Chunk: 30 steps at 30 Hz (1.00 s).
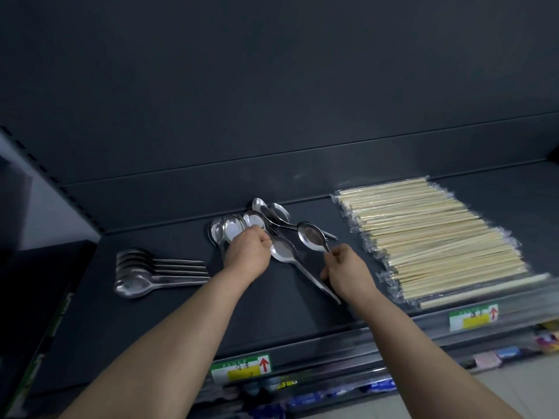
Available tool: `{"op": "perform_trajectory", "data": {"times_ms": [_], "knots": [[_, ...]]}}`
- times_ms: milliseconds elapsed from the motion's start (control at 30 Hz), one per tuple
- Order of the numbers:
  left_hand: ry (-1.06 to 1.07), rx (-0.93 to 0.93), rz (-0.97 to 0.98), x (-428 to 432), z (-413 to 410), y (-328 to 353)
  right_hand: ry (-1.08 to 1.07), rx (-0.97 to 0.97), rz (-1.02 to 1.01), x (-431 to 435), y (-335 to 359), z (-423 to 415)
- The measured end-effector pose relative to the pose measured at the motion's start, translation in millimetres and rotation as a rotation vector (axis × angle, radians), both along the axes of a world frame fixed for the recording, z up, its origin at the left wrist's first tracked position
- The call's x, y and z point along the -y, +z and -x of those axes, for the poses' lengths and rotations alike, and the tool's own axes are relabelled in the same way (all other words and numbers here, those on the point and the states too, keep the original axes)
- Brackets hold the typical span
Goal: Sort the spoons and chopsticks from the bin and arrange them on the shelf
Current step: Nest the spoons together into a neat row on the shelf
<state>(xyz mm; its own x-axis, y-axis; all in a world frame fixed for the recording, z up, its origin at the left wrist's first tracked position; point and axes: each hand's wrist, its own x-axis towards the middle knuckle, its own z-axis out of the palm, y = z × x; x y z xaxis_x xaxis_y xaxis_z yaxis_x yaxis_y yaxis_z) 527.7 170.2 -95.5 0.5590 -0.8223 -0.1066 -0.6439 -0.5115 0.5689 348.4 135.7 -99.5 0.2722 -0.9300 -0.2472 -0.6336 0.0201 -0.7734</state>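
A loose heap of steel spoons [242, 225] lies mid-shelf on the dark shelf [169, 313]. My left hand [249, 251] grips the handles of several of them, bowls fanned up and left. My right hand [344, 269] pinches the handle of one spoon [311, 235] and lifts its bowl above the heap. Another long spoon [290, 255] lies between my hands. A neat row of spoons [142, 273] lies at the left. Wrapped wooden chopsticks [432, 237] are laid side by side at the right. The bin is out of view.
The shelf's back wall [272, 116] rises behind. Price labels [242, 368] with red arrows sit on the front rail [363, 343]. A slotted upright [45, 170] bounds the left side. Packaged goods [514, 349] show on a lower level.
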Motion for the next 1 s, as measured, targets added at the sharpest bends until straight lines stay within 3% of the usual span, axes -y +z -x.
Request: {"op": "perform_trajectory", "data": {"times_ms": [100, 233, 333, 467, 600, 800, 1000], "knots": [[0.018, -0.089, 0.072, 2.0, 4.7, 2.6, 0.048, 0.029, -0.065, -0.8, 2.4, -6.9], [0.086, -0.028, 0.158, -3.1, 4.6, 11.6, 0.159, 0.222, -0.327, -7.6, 7.9, -22.8], [0.12, 0.002, 0.213, -17.2, -7.7, 13.5, 0.266, 0.21, -0.308, -9.6, 5.8, -35.9], [0.068, -0.054, 0.256, -53.5, -37.8, 11.6, 0.481, 0.016, -0.153, -23.0, 8.4, -67.4], [0.166, -0.019, 0.221, -109.4, -75.3, 3.3, 0.637, -0.287, 0.168, -49.4, 20.3, -105.1], [0.375, 0.029, 0.172, -172.7, -124.6, -5.7, 0.771, -0.397, 0.552, -92.5, 9.5, -156.1], [0.366, 0.098, 0.158, -185.3, -145.3, -14.0, 0.752, -0.458, 0.682, -110.1, -6.0, -179.6]]}}
